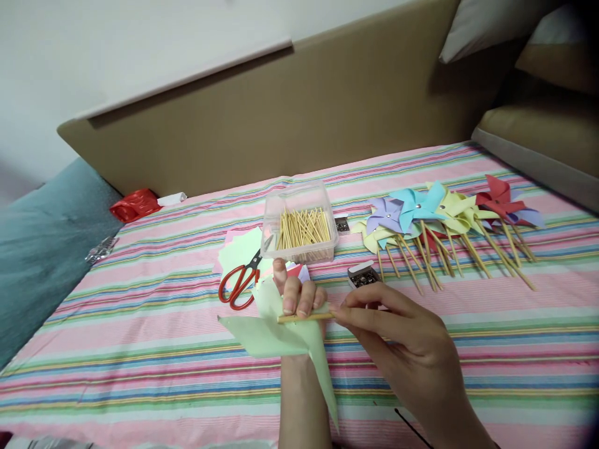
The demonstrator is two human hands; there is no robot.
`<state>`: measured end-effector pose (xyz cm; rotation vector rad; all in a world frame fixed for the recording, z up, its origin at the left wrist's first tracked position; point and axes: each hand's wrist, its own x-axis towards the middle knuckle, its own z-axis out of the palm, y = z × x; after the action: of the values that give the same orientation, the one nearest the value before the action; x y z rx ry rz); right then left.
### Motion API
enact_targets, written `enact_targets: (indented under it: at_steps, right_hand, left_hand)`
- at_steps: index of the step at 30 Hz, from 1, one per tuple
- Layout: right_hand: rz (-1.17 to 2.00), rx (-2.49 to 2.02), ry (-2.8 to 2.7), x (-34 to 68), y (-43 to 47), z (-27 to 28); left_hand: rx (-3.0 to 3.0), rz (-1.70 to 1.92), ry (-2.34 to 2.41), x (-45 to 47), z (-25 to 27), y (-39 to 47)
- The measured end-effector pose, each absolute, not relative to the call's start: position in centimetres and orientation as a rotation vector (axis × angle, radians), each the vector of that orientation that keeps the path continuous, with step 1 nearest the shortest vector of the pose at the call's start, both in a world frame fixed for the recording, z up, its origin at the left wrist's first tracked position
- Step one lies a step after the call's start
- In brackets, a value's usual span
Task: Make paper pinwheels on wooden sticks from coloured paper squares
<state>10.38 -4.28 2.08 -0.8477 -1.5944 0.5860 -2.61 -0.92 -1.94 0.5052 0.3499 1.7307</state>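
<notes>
Cloth with pink, green and blue stripes runs wide to the left of the 2 hands, as far as a teal cushion, and meets a tan panel along its far edge. On the far side, room is tighter: red-handled scissors and a clear box of sticks lie just past the left hand, while a small open carton sits just beyond the right hand. Finished pinwheels fill the far right, sticks pointing near. The right hand pinches the right end of a thin stick, fingertips together; the left hand is partly closed, fingers curled over that stick, against pale green paper. This folded paper lies at the left hand, 1 tip reaching left, another hanging near over the wrist.
</notes>
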Motion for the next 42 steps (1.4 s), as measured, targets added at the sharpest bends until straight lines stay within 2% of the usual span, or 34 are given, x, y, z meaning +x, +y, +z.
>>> enact_targets:
  at_steps: [24,31,38,42]
  right_hand:
    - [0.548,-0.898,-1.624,10.6,-4.0,1.8]
    - [0.723,-0.985,-1.635,10.7,-3.7,1.5]
    - [1.135,-1.135,-1.603,11.2,-3.3,0.2]
    - [1.222,-1.196,-1.550,11.8,-3.2,-0.3]
  left_hand:
    - [0.452,1.792,0.474,-1.3,-0.1,-1.1]
    - [0.444,1.842,0.639,-1.5,-0.4,-0.7]
    - [0.469,1.896,0.885,-1.8,-0.7,0.2]
    - [0.469,1.966,0.986,-2.4,-1.2,0.6]
